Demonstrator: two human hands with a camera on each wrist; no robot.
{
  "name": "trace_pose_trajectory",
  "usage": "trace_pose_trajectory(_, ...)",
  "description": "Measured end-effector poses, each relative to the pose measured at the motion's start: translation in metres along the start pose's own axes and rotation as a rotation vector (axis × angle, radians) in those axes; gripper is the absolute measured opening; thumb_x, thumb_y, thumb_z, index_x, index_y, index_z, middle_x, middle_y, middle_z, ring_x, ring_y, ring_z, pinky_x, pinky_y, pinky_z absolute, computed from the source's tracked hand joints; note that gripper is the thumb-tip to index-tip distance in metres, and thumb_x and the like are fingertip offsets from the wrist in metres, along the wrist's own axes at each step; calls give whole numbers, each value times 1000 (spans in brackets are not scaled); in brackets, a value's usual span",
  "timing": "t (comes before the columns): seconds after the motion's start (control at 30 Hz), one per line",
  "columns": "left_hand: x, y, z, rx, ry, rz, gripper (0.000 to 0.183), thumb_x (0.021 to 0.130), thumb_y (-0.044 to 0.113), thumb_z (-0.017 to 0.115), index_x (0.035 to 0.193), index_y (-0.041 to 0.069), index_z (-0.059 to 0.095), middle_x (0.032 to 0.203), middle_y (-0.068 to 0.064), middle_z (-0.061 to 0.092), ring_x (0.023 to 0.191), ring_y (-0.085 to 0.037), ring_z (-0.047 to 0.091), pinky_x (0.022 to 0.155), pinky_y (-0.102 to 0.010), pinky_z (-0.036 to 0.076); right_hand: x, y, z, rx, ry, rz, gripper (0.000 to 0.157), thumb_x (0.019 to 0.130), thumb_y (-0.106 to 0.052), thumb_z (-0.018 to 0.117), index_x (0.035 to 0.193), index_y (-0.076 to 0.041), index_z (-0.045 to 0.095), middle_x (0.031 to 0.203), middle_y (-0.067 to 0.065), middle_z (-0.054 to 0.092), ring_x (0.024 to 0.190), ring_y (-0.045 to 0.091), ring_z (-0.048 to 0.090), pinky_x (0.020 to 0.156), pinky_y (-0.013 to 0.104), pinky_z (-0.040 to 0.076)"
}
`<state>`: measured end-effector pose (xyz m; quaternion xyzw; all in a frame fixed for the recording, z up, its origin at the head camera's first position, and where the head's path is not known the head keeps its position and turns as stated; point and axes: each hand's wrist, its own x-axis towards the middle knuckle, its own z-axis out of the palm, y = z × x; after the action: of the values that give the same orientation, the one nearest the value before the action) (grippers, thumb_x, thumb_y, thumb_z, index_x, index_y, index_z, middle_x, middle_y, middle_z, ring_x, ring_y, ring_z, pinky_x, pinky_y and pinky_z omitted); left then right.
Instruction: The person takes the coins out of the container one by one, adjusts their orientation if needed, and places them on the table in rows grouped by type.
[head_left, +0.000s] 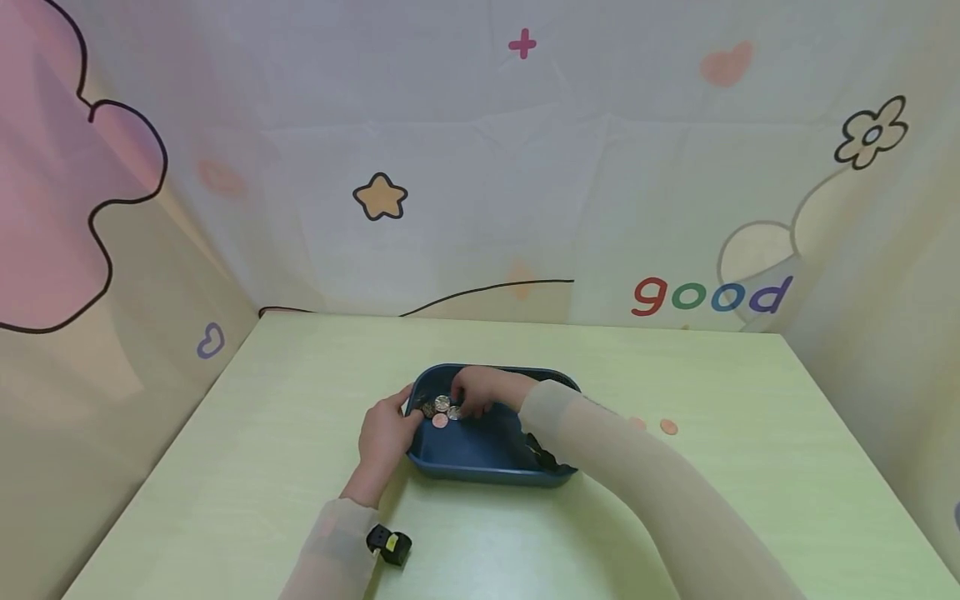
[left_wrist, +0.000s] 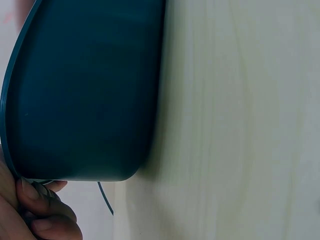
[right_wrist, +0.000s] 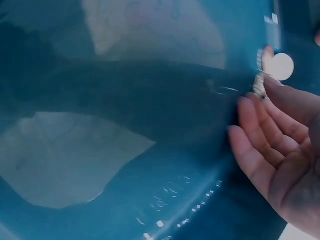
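A dark blue tray [head_left: 480, 454] stands on the table. My left hand [head_left: 386, 433] grips its left end, and in the left wrist view the fingers [left_wrist: 52, 215] are curled at the tray's corner. Inside, near that end, lie several silver and copper-coloured coins [head_left: 440, 421]. My right hand [head_left: 483, 390] reaches into the tray from the right with bent fingers. In the right wrist view the thumb and a fingertip meet at a silver coin [right_wrist: 259, 86], beside a bright round coin [right_wrist: 281, 66].
Two copper-coloured coins [head_left: 669, 427] lie on the table right of the tray, one partly hidden by the right sleeve [head_left: 630, 446]. A black device [head_left: 390, 546] is strapped at the left wrist. A printed cloth [head_left: 480, 208] hangs behind the table.
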<state>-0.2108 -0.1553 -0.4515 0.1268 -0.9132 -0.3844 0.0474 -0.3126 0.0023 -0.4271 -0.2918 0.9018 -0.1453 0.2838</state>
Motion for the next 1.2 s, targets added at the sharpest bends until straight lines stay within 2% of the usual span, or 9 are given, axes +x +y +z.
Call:
trace_pose_trajectory(0.1, 0, 1, 0, 1, -1, -5, 53, 88, 11, 61, 141, 8, 62, 64, 0, 40, 58, -16, 39, 53, -26, 26, 2, 2, 6, -21, 42, -23, 22, 93, -11, 72, 113, -3, 70, 103, 13, 72, 71, 15, 66, 63, 24, 50)
trace_pose_trajectory(0.3, -1, 1, 0, -3, -1, -6, 54, 87, 11, 61, 141, 7, 62, 63, 1, 39, 57, -15, 39, 53, -26, 26, 4, 4, 11, -20, 73, -59, 15, 92, -8, 72, 106, -2, 71, 98, 11, 71, 65, 11, 60, 64, 22, 46)
trace_pose_trajectory(0.57, 0, 0, 1, 2, -4, -7, 55, 86, 10, 61, 141, 7, 62, 62, 2, 38, 55, -14, 36, 52, -25, 25, 5, 4, 11, -43, 53, -104, 17, 93, -7, 71, 109, -2, 70, 97, 13, 72, 67, 11, 60, 65, 23, 49)
trace_pose_trajectory(0.87, 1, -1, 0, -1, -6, 1, 55, 86, 11, 61, 141, 7, 62, 62, 2, 38, 55, -14, 37, 51, -26, 25, 7, 5, 11, -51, 65, -108, 11, 88, -10, 78, 92, -5, 68, 81, 1, 61, 66, 10, 54, 62, 21, 42)
trace_pose_trajectory(1.03, 1, -1, 0, -1, -1, 4, 55, 87, 12, 61, 141, 7, 62, 61, 2, 38, 54, -14, 36, 51, -25, 25, 6, 6, 10, 1, 58, -127, 9, 89, -9, 77, 89, -5, 69, 81, 1, 61, 67, 10, 55, 63, 21, 44)
trace_pose_trajectory(1.2, 1, 0, 1, 4, 7, -7, 55, 86, 13, 62, 141, 8, 63, 62, 2, 38, 55, -14, 37, 51, -25, 25, 3, 7, 6, 62, 0, -134, 4, 92, -6, 72, 89, -4, 70, 80, 0, 64, 66, 8, 59, 63, 20, 49)
